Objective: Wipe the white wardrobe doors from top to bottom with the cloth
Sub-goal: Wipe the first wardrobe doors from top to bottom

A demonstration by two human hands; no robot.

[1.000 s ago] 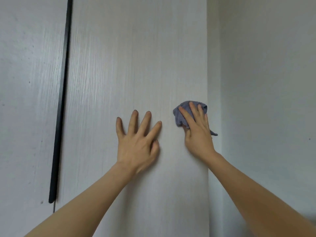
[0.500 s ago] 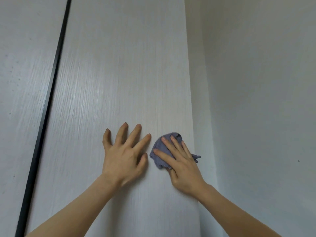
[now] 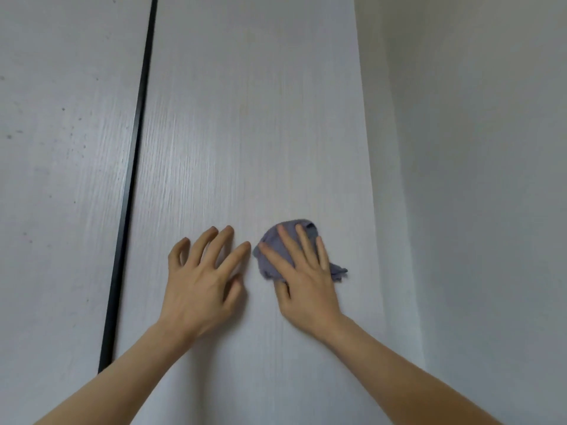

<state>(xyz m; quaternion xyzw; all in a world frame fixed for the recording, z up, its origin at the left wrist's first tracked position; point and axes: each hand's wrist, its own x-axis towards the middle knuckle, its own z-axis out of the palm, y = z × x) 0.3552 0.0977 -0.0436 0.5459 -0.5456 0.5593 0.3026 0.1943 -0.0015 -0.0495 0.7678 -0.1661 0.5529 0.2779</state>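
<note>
A white wood-grain wardrobe door (image 3: 245, 118) fills the middle of the view. My right hand (image 3: 302, 280) presses a small grey-blue cloth (image 3: 271, 259) flat against this door with straight fingers; a corner of the cloth sticks out to the right of the hand. My left hand (image 3: 204, 280) rests on the same door just left of the cloth, fingers spread and slightly arched. Much of the cloth is hidden under my right hand.
A second white door (image 3: 61, 179) lies to the left, past a narrow black gap (image 3: 132, 185). The wiped door's right edge meets a plain white side wall (image 3: 475, 179).
My right hand slid the cloth from near the door's right edge leftward, close to my left hand. The left hand has stayed on the door, its fingers now more arched.
</note>
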